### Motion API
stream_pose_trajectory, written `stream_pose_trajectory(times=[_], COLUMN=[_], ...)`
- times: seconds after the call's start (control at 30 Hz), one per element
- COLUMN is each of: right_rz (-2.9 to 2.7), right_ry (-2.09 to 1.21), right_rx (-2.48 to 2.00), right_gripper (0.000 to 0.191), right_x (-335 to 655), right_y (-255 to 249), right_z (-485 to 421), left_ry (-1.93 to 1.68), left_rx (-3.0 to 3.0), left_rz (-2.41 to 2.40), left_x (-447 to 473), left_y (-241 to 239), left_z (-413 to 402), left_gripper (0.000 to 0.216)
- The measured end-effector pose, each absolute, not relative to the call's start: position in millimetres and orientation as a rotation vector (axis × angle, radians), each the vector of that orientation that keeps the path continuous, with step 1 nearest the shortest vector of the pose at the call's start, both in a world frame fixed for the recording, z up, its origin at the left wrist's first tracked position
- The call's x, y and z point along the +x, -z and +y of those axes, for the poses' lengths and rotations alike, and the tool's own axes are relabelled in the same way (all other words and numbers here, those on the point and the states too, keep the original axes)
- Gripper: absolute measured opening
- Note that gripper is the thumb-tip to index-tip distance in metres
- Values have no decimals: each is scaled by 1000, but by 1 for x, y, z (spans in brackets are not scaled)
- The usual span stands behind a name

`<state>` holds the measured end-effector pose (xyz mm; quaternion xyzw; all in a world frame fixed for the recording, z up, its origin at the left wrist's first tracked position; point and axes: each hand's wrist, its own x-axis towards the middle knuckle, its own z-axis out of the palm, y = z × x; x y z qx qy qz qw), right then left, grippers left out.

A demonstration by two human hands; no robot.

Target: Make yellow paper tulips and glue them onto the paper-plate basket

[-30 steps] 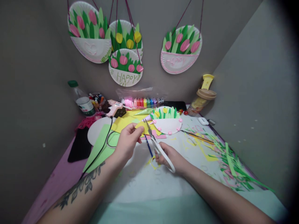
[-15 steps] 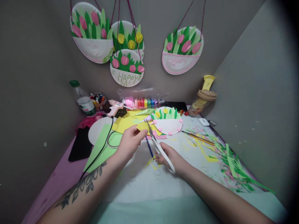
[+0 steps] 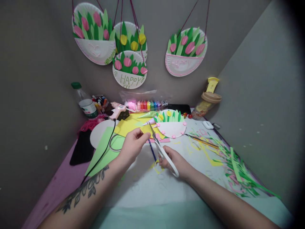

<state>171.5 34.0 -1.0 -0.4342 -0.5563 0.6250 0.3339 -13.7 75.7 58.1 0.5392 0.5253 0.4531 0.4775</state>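
My left hand pinches a small piece of yellow paper above the table. My right hand grips white-handled scissors, whose blades point up and away into the yellow paper's right edge. A blue pen lies on the table under the scissors. Just beyond stands a paper-plate craft with green leaves, yellow flowers and pink dots.
Yellow sheets, a green sheet and a white plate lie at left with a pink glue gun and its black cord. A bottle, paint pots and a jar line the back. Green scraps cover the right. Finished plate crafts hang on the wall.
My left hand has turned the yellow paper a little towards the scissors. My right hand and the scissors have barely moved.
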Motion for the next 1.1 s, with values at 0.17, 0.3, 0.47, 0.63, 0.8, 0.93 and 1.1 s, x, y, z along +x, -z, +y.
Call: stream_pose_trajectory(times=[0.17,0.3,0.47,0.63,0.8,0.93,1.1], right_rz=[-1437,-1441,-1446,-1416,-1411,-1416,-1421], right_ry=[-1637,-1631,-1630,-1652,-1653,-1656,-1651], right_rx=[-1150,-1130,-1135,-1137,-1148,-1128,-1116], right_gripper=[23,21,22,23,22,20,21], right_x=[172,174,173,171,171,173,173], right_y=[1,3,4,-1,-1,3,6], right_z=[34,35,35,34,35,35,35], left_ry=[-1071,-1050,-1045,-1036,-1045,-1048,-1052], left_rx=[1365,1368,1369,1420,1464,1438,1475], left_rz=[1282,1293,1286,1263,1224,1248,1249], left_x=[-16,-18,-17,-18,-19,-18,-19], left_y=[-60,-64,-65,-62,-60,-63,-63], left_z=[77,78,77,77,78,77,78], left_gripper=[30,28,26,25,24,28,26])
